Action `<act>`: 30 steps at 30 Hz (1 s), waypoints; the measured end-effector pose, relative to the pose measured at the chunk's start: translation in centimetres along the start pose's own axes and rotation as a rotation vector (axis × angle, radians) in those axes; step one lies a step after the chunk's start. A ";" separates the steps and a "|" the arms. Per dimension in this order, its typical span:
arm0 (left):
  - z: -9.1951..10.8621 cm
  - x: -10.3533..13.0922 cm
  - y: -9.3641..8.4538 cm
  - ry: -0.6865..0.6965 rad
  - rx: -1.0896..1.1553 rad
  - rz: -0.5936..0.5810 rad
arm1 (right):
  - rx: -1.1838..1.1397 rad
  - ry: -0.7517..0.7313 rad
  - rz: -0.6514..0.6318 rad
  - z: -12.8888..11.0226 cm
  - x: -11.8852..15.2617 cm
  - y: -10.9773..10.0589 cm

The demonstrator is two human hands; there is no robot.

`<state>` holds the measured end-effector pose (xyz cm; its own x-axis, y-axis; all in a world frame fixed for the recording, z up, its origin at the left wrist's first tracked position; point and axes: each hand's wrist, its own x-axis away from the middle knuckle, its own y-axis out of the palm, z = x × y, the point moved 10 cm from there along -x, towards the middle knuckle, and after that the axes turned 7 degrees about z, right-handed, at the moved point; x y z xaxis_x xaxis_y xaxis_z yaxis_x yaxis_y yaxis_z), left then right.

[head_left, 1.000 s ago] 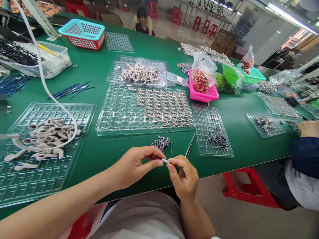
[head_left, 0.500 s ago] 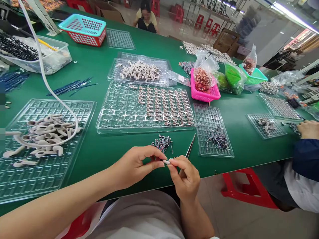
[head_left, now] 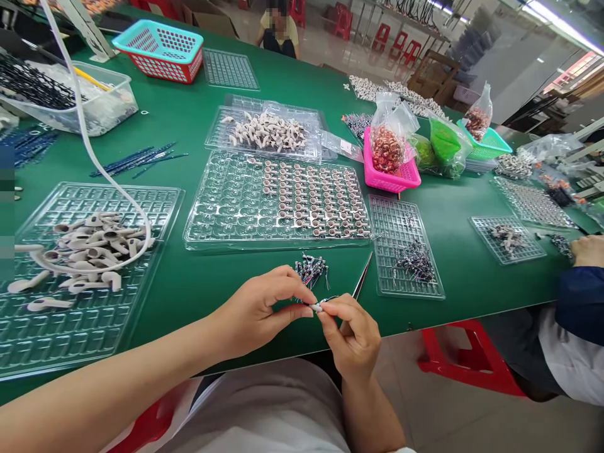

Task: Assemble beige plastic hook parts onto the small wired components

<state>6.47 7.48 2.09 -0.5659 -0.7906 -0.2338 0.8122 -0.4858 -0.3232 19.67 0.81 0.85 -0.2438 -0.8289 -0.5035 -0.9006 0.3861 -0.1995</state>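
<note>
Between the fingertips of both hands is a small white earbud shell [head_left: 315, 307], with a thin dark wire by its right end. My left hand [head_left: 268, 308] pinches the shell from the left with thumb and forefinger. From the right, my right hand [head_left: 353, 333] grips its other end, its fingers also curled around metal tweezers [head_left: 363, 277] whose tips point up and away. Just beyond my fingers lies a pile of small wired electronic parts [head_left: 312, 269]. Past that stands a clear tray [head_left: 226, 207], whose right side holds rows of white earbud shells with copper-coloured rings.
At left, a clear tray [head_left: 70, 340] carries loose earbud shells [head_left: 97, 248] under a white cable [head_left: 87, 141]. More shells [head_left: 268, 132] are heaped behind. To the right are a tray of wired parts [head_left: 384, 217] and a pink basket [head_left: 391, 182]. A co-worker's hand [head_left: 587, 250] is at far right.
The view has shifted slightly. Both hands stay together at the earbud shell, with only slight finger movement; the tweezers remain in my right hand.
</note>
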 end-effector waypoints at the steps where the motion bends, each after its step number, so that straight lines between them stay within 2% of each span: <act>1: 0.0 0.0 0.0 0.000 -0.003 0.000 | 0.002 0.000 -0.002 0.0 0.0 0.0; 9: -0.3 -0.2 -0.1 -0.066 -0.019 0.004 | 0.056 -0.019 0.003 0.1 0.2 0.1; 14: -0.3 -0.2 -0.2 -0.054 -0.019 0.016 | 0.107 -0.063 -0.003 -0.3 0.2 0.2; 21: -0.5 -0.3 -0.3 -0.098 -0.050 0.010 | 0.125 -0.043 -0.026 -0.4 -0.2 0.5; 26: -0.7 -0.3 -0.5 -0.137 -0.065 0.020 | 0.149 0.006 -0.018 0.5 -0.1 0.5; 30: 0.3 -0.4 -1.5 -0.155 -0.099 0.050 | 0.152 0.031 0.016 1.6 0.2 -0.1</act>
<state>5.50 8.43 2.93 -0.4899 -0.8648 -0.1100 0.8166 -0.4111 -0.4051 20.32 1.24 -0.59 -0.2707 -0.8332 -0.4821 -0.8321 0.4543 -0.3180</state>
